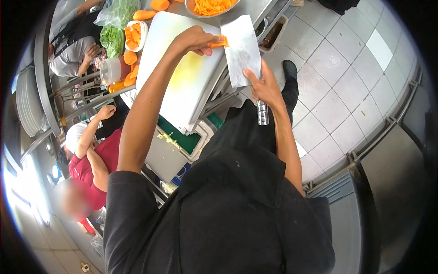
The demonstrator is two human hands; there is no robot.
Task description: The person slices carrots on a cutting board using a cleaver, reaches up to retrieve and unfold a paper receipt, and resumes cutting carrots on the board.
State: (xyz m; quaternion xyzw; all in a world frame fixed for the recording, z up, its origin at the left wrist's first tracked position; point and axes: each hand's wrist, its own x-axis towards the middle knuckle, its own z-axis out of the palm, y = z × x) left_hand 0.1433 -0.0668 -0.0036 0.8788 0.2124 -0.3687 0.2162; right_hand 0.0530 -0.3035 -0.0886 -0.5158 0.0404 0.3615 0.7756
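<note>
Over the right edge of a white cutting board (pixel 157 41), my left hand (pixel 195 41) pinches an orange carrot piece (pixel 220 42). The piece touches or nearly touches the left side of a wide cleaver blade (pixel 242 48). My right hand (pixel 264 84) is closed on the cleaver where blade and handle meet, and the metal handle (pixel 262 113) sticks out below it. A yellow stain marks the board. Beyond the board, a metal bowl (pixel 188 6) holds shredded carrot (pixel 212 5). At the board's left is a white container (pixel 145 36) of carrot pieces (pixel 133 35).
Several carrot chunks (pixel 130 57) and bagged greens (pixel 112 39) lie left of the board. A person in a red shirt (pixel 107 153) and another in grey (pixel 68 57) are at the left. Stacked plates (pixel 28 102) stand far left. Below the board is a lidded bin (pixel 166 153).
</note>
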